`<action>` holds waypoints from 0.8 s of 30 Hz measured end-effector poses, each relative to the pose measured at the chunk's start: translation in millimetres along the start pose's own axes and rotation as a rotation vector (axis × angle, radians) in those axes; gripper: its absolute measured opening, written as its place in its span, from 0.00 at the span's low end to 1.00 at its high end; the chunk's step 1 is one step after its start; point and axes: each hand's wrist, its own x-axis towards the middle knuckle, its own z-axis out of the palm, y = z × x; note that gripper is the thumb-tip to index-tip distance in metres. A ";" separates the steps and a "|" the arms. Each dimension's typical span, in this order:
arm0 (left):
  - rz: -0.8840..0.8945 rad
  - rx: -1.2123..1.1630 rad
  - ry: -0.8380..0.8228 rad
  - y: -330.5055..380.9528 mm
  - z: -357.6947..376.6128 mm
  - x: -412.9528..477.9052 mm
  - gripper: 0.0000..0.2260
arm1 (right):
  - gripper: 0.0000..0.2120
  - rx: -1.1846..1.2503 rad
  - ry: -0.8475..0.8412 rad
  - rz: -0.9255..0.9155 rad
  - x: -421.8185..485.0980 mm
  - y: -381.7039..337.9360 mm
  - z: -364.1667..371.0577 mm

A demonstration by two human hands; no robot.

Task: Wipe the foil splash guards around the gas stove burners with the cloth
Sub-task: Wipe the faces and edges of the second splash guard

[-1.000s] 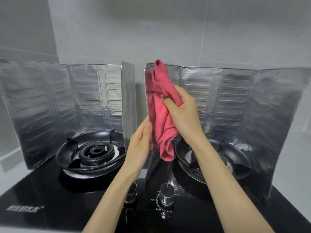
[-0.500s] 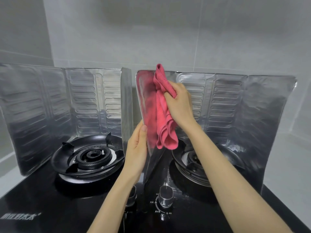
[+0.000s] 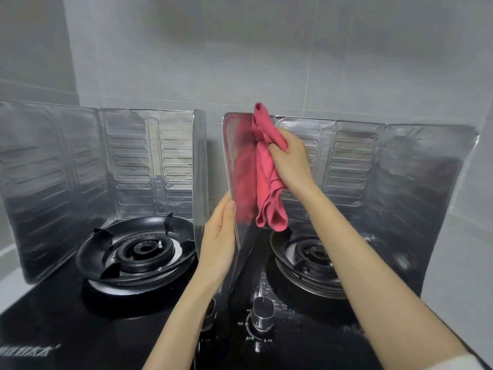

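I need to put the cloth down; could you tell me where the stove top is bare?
The black glass front-left, between the left burner and the front edge, is bare. A smaller patch lies right of the knob. The middle is crowded: the left hand grips the right guard, the right hand the cloth.

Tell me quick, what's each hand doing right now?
Left hand: grips the front edge of the right foil splash guard.
Right hand: grips the pink cloth against that guard.
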 end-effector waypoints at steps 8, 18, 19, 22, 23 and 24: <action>0.048 -0.036 -0.016 6.0 -0.3 -1.3 0.16 | 0.17 0.056 -0.112 -0.144 -33.2 -24.1 -0.4; 0.031 -0.023 -0.010 3.7 0.6 -0.5 0.13 | 0.20 -0.099 -0.036 -0.147 -17.0 -13.7 -2.7; 0.024 -0.017 -0.008 0.8 -0.2 -0.3 0.14 | 0.19 -0.119 -0.031 -0.131 -11.8 -9.8 -2.6; 0.005 0.013 -0.016 -0.9 -1.2 -0.4 0.25 | 0.14 -0.146 -0.020 -0.087 2.7 1.4 -1.9; 0.001 0.018 -0.011 -0.8 -1.2 -0.1 0.26 | 0.13 -0.144 -0.009 -0.065 6.9 4.4 -2.0; 0.003 0.017 -0.005 -0.3 -1.5 -0.3 0.24 | 0.11 -0.136 0.000 -0.042 9.8 6.5 -1.6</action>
